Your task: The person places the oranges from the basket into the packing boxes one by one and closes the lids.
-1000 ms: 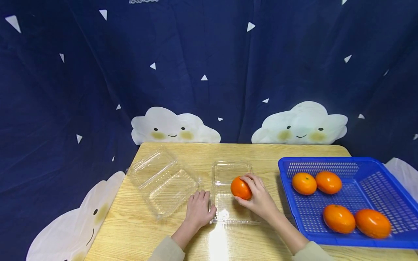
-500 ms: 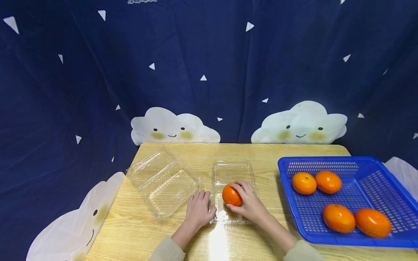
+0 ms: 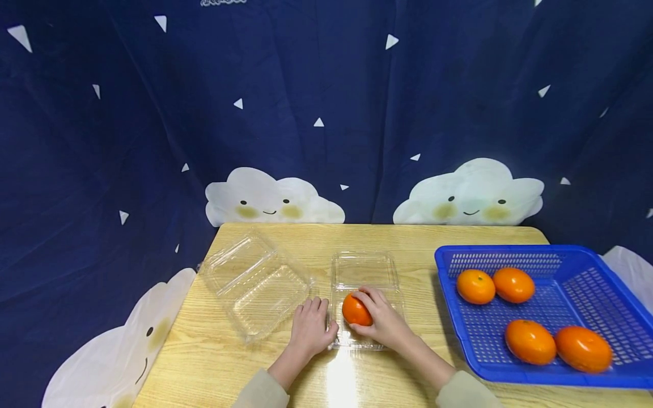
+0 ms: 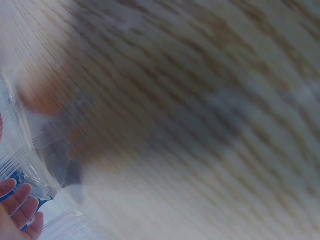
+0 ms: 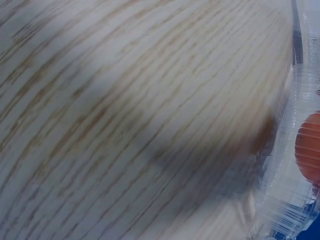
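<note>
My right hand grips an orange fruit and holds it low inside the near half of an open clear plastic clamshell box at the table's middle. My left hand rests on the table, its thumb touching the box's left edge. The right wrist view shows the wood grain, the box wall and a sliver of the orange fruit. The left wrist view is mostly blurred wood, with fingertips and clear plastic at the lower left.
A second open clear clamshell box lies at the left of the wooden table. A blue plastic basket at the right holds several orange fruits. A dark blue cloth with white clouds hangs behind.
My right hand has carried the orange fruit leftward and down into the near half of the clear box. The left hand has stayed in place at the box's edge.
</note>
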Action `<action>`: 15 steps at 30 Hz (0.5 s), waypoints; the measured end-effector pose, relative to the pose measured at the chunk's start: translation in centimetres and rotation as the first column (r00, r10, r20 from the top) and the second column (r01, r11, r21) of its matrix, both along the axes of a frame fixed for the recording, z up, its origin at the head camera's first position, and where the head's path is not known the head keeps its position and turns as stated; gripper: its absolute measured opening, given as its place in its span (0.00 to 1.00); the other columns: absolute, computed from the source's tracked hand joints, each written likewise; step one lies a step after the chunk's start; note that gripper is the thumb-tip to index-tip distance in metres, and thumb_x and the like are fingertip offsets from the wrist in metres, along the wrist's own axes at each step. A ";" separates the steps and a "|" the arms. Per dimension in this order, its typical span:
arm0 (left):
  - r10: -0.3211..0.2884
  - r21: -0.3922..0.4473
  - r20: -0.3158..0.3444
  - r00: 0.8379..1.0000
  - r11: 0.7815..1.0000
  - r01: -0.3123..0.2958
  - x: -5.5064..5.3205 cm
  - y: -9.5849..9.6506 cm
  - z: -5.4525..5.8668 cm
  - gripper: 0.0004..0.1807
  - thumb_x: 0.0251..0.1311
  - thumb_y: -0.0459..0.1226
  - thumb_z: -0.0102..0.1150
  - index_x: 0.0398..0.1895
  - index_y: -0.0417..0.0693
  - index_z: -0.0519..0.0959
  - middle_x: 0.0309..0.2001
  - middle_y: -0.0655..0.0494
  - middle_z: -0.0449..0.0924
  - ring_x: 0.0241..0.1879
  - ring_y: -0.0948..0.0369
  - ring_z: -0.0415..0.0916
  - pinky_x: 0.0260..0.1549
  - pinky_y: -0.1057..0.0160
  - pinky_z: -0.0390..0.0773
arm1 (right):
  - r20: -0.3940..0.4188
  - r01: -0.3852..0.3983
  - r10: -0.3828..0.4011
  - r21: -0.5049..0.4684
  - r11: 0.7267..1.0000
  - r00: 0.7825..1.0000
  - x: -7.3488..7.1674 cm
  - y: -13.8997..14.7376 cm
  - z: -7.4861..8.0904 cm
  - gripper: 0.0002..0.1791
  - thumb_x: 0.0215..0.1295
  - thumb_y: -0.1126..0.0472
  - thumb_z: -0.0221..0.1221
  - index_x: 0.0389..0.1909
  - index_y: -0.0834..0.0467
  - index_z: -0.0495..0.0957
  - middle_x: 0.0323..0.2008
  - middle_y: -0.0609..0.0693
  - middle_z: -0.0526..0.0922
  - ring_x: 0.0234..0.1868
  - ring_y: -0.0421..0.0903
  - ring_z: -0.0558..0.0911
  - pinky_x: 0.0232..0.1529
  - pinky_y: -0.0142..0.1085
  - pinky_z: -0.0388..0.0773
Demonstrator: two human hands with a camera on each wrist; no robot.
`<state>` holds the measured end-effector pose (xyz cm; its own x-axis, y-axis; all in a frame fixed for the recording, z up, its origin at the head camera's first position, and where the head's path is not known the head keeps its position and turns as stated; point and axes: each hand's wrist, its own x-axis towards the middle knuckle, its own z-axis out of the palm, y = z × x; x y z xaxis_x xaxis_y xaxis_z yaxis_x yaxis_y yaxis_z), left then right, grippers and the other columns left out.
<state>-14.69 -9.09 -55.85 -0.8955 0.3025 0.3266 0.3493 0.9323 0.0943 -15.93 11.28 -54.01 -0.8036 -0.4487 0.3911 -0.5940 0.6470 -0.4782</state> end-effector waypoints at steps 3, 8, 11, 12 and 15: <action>0.000 -0.002 -0.004 1.000 1.000 0.000 0.0 0.0 0.0 0.20 0.47 0.50 0.51 0.38 0.46 0.73 0.34 0.54 0.71 0.35 0.56 0.69 0.32 0.58 0.69 | -0.008 -0.017 0.017 0.019 1.000 1.000 -0.1 -0.1 -0.3 0.35 0.43 0.50 0.69 0.54 0.54 0.71 0.53 0.56 0.69 0.53 0.53 0.70 0.42 0.47 0.76; 0.002 -0.005 -0.013 1.000 1.000 -0.002 0.0 0.0 -0.1 0.19 0.46 0.49 0.52 0.37 0.47 0.73 0.33 0.54 0.71 0.34 0.56 0.69 0.32 0.58 0.68 | -0.025 -0.042 0.044 0.043 0.998 0.999 -0.2 -0.2 -0.5 0.35 0.43 0.50 0.69 0.54 0.56 0.70 0.53 0.57 0.69 0.53 0.54 0.71 0.43 0.47 0.76; 0.002 -0.008 -0.013 1.000 1.000 -0.002 0.0 0.0 -0.1 0.19 0.46 0.49 0.52 0.37 0.47 0.73 0.33 0.54 0.71 0.34 0.56 0.69 0.31 0.58 0.68 | -0.021 -0.047 0.048 0.049 0.998 0.999 -0.2 -0.4 -0.5 0.35 0.43 0.50 0.68 0.55 0.56 0.70 0.53 0.57 0.69 0.54 0.54 0.70 0.43 0.48 0.76; 0.003 -0.010 -0.013 1.000 1.000 -0.003 0.0 0.1 -0.1 0.19 0.46 0.49 0.52 0.37 0.47 0.73 0.33 0.54 0.71 0.34 0.56 0.69 0.31 0.58 0.68 | -0.019 -0.048 0.049 0.053 0.997 0.999 -0.2 -0.4 -0.6 0.35 0.44 0.50 0.68 0.55 0.56 0.70 0.53 0.57 0.69 0.54 0.54 0.70 0.43 0.48 0.76; 0.004 -0.013 -0.014 1.000 1.000 -0.004 -0.1 0.1 -0.1 0.19 0.46 0.49 0.52 0.37 0.47 0.73 0.33 0.54 0.71 0.34 0.56 0.69 0.31 0.59 0.68 | -0.014 -0.051 0.052 0.067 0.996 0.999 -0.4 -0.6 -0.7 0.35 0.44 0.50 0.68 0.55 0.56 0.69 0.54 0.57 0.68 0.55 0.54 0.69 0.43 0.48 0.76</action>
